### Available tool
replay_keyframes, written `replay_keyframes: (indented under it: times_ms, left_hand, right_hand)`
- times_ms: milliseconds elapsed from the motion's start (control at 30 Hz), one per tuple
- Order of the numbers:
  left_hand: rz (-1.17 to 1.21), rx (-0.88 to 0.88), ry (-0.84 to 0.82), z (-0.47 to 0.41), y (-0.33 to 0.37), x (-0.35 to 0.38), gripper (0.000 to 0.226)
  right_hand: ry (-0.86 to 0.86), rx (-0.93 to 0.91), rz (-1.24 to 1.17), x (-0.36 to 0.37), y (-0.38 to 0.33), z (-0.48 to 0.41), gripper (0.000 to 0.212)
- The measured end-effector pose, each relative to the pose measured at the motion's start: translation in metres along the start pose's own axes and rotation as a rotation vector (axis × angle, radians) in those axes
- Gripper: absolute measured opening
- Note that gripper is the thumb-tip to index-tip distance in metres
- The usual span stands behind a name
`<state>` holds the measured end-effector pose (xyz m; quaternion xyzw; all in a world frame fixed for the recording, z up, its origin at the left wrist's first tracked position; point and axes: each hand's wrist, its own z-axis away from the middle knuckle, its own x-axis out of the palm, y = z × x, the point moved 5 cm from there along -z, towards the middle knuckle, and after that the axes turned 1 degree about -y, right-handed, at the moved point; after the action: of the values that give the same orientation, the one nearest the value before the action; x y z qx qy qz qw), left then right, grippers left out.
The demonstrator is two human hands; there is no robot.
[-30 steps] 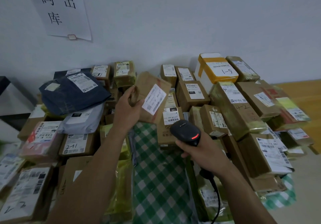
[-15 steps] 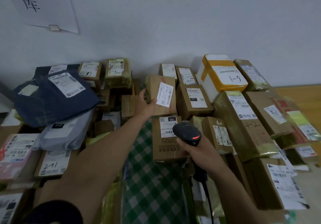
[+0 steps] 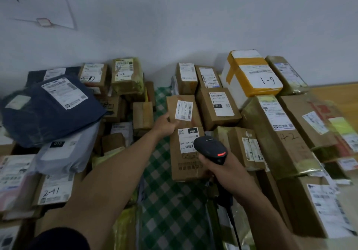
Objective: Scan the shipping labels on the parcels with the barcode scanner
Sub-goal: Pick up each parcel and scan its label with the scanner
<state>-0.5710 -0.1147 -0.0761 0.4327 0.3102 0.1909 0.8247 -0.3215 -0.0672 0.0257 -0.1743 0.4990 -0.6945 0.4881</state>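
The left hand (image 3: 165,124) holds one box (image 3: 172,107), the right hand (image 3: 226,170) grips the scanner (image 3: 210,150), which may read another label (image 3: 186,139) close by.

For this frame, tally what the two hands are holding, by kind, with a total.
Barcode scanner, gripped by the right hand: 1
Brown cardboard parcel, held at its corner by the left hand: 1
Total: 2
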Motion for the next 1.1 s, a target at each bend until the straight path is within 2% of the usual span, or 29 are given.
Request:
replay_keyframes:
  times_ms: [100, 200, 333, 400, 500, 600, 667, 800, 933, 1100]
  left_hand:
    - [0.024, 0.022, 0.069, 0.020, -0.015, -0.007, 0.041]
    - [-0.105, 0.055, 0.227, 0.031, -0.035, -0.029, 0.047]
    - [-0.300, 0.060, 0.373, 0.030, -0.041, -0.060, 0.034]
    - [-0.372, 0.033, 0.368, 0.023, -0.040, -0.066, 0.047]
    - [-0.462, -0.062, 0.251, 0.007, -0.044, -0.063, 0.069]
    - [-0.506, -0.166, 0.136, -0.011, -0.047, -0.058, 0.068]
    - [-0.524, -0.221, 0.119, -0.020, -0.056, -0.058, 0.068]
    - [-0.452, -0.242, 0.183, -0.021, -0.065, -0.064, 0.065]
    - [-0.354, -0.251, 0.228, -0.006, -0.058, -0.065, 0.074]
    - [-0.257, -0.104, 0.349, 0.042, -0.034, -0.069, 0.062]
  right_hand:
    - [0.007, 0.001, -0.031, 0.007, 0.004, 0.006, 0.032]
    - [-0.024, -0.002, -0.042, 0.018, 0.002, 0.006, 0.036]
    - [-0.062, 0.008, -0.046, 0.030, -0.005, -0.006, 0.034]
    - [-0.053, 0.026, -0.058, 0.034, -0.004, -0.016, 0.036]
    - [-0.043, 0.059, -0.071, 0.035, 0.001, -0.027, 0.037]
    - [-0.063, 0.082, -0.044, 0.034, 0.001, -0.036, 0.030]
    - [-0.078, 0.090, -0.023, 0.032, 0.002, -0.042, 0.026]
    - [-0.064, 0.099, -0.025, 0.031, 0.005, -0.044, 0.027]
    - [-0.055, 0.070, -0.031, 0.027, 0.004, -0.037, 0.029]
    - [-0.045, 0.021, -0.050, 0.020, -0.003, -0.005, 0.031]
